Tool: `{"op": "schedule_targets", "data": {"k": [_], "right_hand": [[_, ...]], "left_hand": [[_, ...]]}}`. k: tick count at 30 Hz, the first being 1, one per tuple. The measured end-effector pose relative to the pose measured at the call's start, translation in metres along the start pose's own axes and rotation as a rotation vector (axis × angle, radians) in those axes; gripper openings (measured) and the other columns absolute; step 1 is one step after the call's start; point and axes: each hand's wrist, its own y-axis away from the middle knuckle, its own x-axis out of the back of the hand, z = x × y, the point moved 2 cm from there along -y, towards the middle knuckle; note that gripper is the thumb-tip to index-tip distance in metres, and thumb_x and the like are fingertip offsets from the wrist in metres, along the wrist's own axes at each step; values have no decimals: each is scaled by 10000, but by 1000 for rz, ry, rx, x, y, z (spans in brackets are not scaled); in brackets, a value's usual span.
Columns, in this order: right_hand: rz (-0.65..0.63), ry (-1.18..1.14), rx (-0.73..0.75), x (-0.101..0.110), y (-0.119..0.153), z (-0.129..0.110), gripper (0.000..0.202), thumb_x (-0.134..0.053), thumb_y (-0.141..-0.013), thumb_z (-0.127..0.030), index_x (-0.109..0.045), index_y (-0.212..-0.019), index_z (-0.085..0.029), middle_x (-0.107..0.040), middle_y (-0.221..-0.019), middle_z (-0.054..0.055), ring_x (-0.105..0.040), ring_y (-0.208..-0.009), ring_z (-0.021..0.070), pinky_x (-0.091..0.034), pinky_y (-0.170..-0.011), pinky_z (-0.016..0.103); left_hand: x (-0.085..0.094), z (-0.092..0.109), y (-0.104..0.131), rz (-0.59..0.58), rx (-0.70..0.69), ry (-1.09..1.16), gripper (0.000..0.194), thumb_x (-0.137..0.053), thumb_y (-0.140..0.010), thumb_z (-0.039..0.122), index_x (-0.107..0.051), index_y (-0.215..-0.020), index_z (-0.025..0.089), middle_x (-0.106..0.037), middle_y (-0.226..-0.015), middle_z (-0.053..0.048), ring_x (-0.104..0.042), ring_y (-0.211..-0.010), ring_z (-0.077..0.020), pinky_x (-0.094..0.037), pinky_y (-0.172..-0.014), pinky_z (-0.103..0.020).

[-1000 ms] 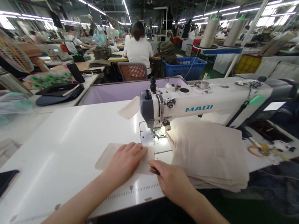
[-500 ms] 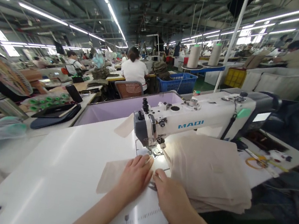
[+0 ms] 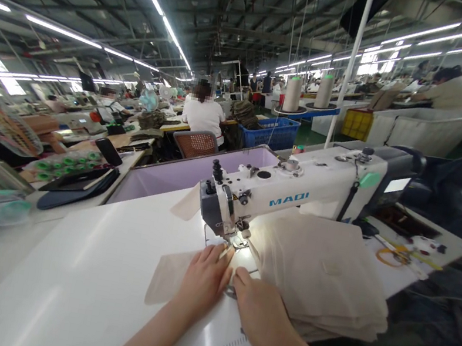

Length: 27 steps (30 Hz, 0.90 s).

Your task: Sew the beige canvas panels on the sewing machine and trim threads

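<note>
My left hand [image 3: 204, 276] lies over a small beige fabric piece [image 3: 168, 278], its fingers close together and pressed on the cloth just before the presser foot [image 3: 240, 242]. Close by on the right, my right hand [image 3: 259, 304] is closed, with thumb and forefinger together. A small grey metal thing [image 3: 230, 292] shows at its fingertips; its kind and whether the hand grips it are unclear. Both hands are at the front of a white sewing machine [image 3: 299, 191]. A folded stack of beige fabric [image 3: 321, 272] lies under the machine's arm, beside my right hand.
Another beige scrap [image 3: 187, 204] lies left of the machine head. Behind the white table [image 3: 79, 247] is a lilac bin [image 3: 186, 171]. Thread cones [image 3: 292, 94] stand on a blue holder. Orange-handled scissors [image 3: 392, 256] lie at right. A person in white [image 3: 203, 114] sits ahead.
The whole view has shifted slightly. Both hands keep nearly the same place and pose by the presser foot, and the beige pieces lie much as before.
</note>
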Motion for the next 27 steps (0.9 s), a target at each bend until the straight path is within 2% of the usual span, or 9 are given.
{"op": "schedule_targets", "data": {"k": [11, 21, 25, 27], "right_hand": [[52, 31, 42, -13, -2, 2, 341, -474, -873, 7, -631, -1139, -137, -664, -1058, 102, -690, -749, 190, -466, -550, 286], [55, 29, 66, -4, -4, 3, 295, -456, -900, -10, -624, -1102, -143, -656, -1034, 99, -700, -734, 196, -471, -533, 294], [49, 13, 80, -5, -2, 4, 276, -476, -893, -15, -629, -1082, -144, -657, -1023, 101, -705, -758, 200, -497, -569, 295], [41, 17, 99, -7, 1, 4, 278, -500, -885, -29, -629, -1106, -136, -654, -1033, 109, -704, -764, 211, -513, -577, 306]], "left_hand": [[-3, -2, 1, 19, 5, -4, 385, -498, -990, 249, -573, -1366, 217, -603, -1387, -98, -529, -1246, -286, -478, -1020, -470], [-6, -9, 2, 59, -28, -21, 395, -476, -1006, 290, -581, -1381, 228, -613, -1380, -100, -534, -1238, -292, -494, -1020, -477], [-4, -7, 6, 72, -59, -27, 387, -491, -1001, 293, -584, -1374, 251, -609, -1393, -98, -553, -1249, -290, -521, -1013, -468], [-1, -4, 12, 72, -84, -18, 383, -508, -986, 273, -594, -1356, 223, -603, -1402, -115, -550, -1275, -306, -536, -1010, -470]]}}
